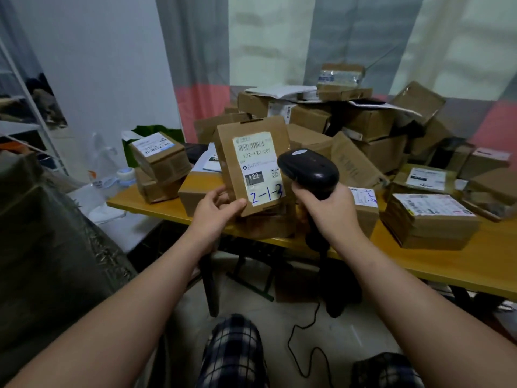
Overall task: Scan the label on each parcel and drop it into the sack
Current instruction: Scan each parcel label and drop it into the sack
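Note:
My left hand grips the lower left corner of a flat brown parcel, held upright above the table's front edge. Its white label faces me, with "2-1-3" written on it in blue. My right hand grips the handle of a black barcode scanner. The scanner's head sits just right of the label and partly covers the parcel's right edge. A dark sack fills the left side of the view.
A yellow table carries a big heap of brown cardboard parcels. More labelled boxes stand at its left end, and another at the right. The scanner's black cable trails on the floor by my checked trousers.

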Motion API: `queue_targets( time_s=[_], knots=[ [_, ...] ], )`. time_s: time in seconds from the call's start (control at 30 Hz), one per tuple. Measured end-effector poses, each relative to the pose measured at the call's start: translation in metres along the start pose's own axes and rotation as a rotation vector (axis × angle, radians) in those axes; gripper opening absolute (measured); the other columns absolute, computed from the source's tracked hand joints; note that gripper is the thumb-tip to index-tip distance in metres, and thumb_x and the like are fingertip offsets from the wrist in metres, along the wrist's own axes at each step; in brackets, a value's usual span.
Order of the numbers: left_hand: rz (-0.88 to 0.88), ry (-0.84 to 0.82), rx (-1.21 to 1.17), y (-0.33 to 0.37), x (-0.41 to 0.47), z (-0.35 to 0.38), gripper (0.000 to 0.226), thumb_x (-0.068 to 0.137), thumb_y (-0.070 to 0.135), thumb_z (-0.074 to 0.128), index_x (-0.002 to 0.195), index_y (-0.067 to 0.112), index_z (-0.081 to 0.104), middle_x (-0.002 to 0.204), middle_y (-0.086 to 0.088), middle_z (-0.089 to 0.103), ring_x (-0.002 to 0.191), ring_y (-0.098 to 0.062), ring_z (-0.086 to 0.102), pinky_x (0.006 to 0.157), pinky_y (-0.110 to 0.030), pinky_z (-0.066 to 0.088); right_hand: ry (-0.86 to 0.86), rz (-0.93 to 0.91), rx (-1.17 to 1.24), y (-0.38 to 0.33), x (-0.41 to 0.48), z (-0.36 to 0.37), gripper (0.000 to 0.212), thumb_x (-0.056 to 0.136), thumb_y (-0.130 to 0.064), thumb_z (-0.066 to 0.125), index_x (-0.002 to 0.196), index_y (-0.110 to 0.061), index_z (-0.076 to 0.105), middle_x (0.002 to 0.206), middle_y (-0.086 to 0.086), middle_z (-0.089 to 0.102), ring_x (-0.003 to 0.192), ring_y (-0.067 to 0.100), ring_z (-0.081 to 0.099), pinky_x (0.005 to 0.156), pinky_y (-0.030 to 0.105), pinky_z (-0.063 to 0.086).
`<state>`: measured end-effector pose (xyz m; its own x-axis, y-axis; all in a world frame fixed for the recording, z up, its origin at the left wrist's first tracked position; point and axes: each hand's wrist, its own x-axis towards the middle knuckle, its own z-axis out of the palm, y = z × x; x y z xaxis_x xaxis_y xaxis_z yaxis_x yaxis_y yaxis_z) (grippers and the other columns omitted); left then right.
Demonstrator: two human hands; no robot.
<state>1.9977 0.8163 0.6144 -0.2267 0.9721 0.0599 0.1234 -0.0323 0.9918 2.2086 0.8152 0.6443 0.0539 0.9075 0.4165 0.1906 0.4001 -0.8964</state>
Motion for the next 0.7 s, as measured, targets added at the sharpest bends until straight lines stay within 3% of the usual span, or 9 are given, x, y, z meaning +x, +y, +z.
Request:
queue_targets(
  time_s=[0.13,0.3,0.47,0.7],
  knots=[
    [0.058,-0.061,0.033,0.005,-0.01,0.001,0.072,0.083,0.016,0.072,0.144,0.012,0.035,0.124,0.003,0.061,0.098,-0.002,0.062,0.087,-0.026,0.052,-0.024,-0.037,-0.069,-0.021,-0.018,-0.001,0.015,0.084,-0.022,0.071,0.077,-0.012,0.063,0.05,-0.007,0.059,0.042,0.005,0.057,0.046,0.016,0.043],
    [0.094,-0.088,0.021,0.01,-0.019,0.011,0.07,0.084,0.016,0.07,0.144,0.016,0.034,0.119,0.008,0.059,0.091,0.004,0.059,0.074,-0.016,0.049,-0.019,-0.008,-0.046,-0.03,-0.032,-0.011,0.012,0.086,-0.023,0.069,0.083,-0.013,0.065,0.058,0.002,0.062,0.048,0.015,0.062,0.052,0.032,0.053],
    [0.106,-0.09,0.005,0.013,-0.02,0.018,0.068,0.085,0.014,0.069,0.144,0.015,0.034,0.128,-0.002,0.06,0.09,0.001,0.062,0.068,-0.016,0.053,-0.014,0.005,-0.037,-0.03,-0.04,-0.024,0.014,0.087,-0.021,0.067,0.08,-0.009,0.065,0.055,0.002,0.061,0.049,0.018,0.061,0.051,0.032,0.054],
    [0.144,-0.086,-0.016,0.014,-0.022,0.022,0.065,0.086,0.01,0.068,0.142,0.012,0.035,0.11,0.005,0.063,0.078,0.01,0.064,0.061,-0.01,0.051,-0.024,-0.032,-0.032,-0.034,-0.048,-0.032,0.008,0.088,-0.017,0.067,0.089,-0.009,0.066,0.066,0.009,0.065,0.051,0.007,0.061,0.051,0.019,0.05]
  ],
)
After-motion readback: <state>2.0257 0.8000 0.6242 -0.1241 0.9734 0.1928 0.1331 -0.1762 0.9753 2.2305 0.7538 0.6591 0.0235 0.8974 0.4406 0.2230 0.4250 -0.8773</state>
